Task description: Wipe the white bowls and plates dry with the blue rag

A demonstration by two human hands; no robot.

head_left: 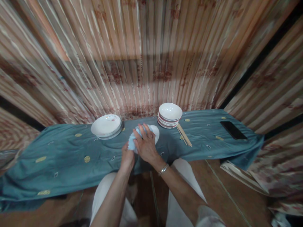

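Near the middle of the table's front part, a white dish (155, 133) is held up between my two hands. Much of it is covered, so I cannot tell whether it is a plate or a bowl. A light blue cloth (131, 142) lies over its left part. My right hand (147, 145) presses the cloth against the dish, fingers bent over it. At the lower left edge, my left hand (127, 156) is closed on the dish, with most of its fingers hidden behind the dish and cloth.
A teal tablecloth (71, 164) covers the long table. Stacked white plates (106, 126) stand at left, stacked bowls (170, 112) at centre right. Wooden chopsticks (184, 135) lie beside the bowls, and a black phone (233, 130) at far right. A pleated curtain (151, 63) hangs behind.
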